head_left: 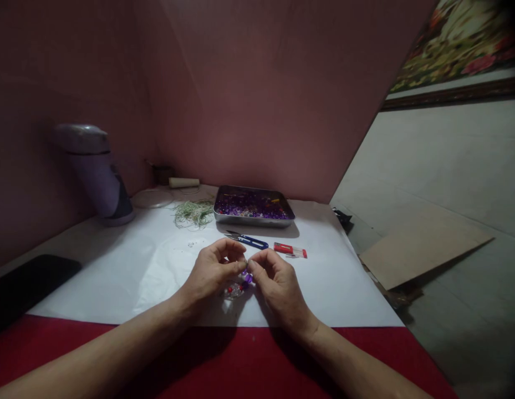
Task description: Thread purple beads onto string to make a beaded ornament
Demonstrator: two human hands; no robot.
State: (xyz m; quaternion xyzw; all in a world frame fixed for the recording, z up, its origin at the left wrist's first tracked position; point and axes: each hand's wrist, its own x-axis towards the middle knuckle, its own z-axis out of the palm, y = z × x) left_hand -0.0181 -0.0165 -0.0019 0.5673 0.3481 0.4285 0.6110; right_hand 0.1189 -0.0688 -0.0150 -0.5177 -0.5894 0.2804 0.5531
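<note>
My left hand (215,267) and my right hand (280,284) meet above the white sheet, fingertips nearly touching. Both are closed in a pinch on a small piece of beadwork (248,278) with purple and clear beads. It hangs down between the hands, and its lower part shows red and clear beads. Any thread or tiny bead between the fingertips is too small to make out. Just beyond the hands lie blue thread snips (253,241) and a small red and clear plastic case (289,250).
A metal tray (257,223) of purple beads stands at the back, beside a tangle of pale green thread (193,214). Several tiny beads (191,244) lie loose on the white sheet (157,266). A purple flask (100,180) and a dark flat object (32,285) are at left.
</note>
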